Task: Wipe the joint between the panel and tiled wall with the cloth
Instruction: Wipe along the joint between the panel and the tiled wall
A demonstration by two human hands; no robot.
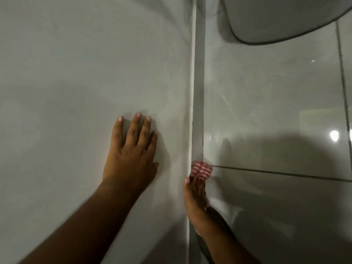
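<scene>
A smooth pale panel [85,73] fills the left of the view. It meets the glossy tiled wall [266,111] at a vertical joint [198,82] with a white bead and a grey strip. My left hand [131,149] lies flat on the panel, fingers spread, holding nothing. My right hand [196,204] is edge-on in the joint, lower down, fingers pressed onto a red-and-white striped cloth [202,169]. The cloth's tip sticks out past my fingertips, against the grey strip where a horizontal grout line meets it. The rest of the cloth is hidden by the hand.
A rounded white fixture with a dark rim [285,20] hangs at the top right, close to the joint. Dark grout lines [342,82] cross the tiles. A lamp's reflection [334,135] glares on the right tile.
</scene>
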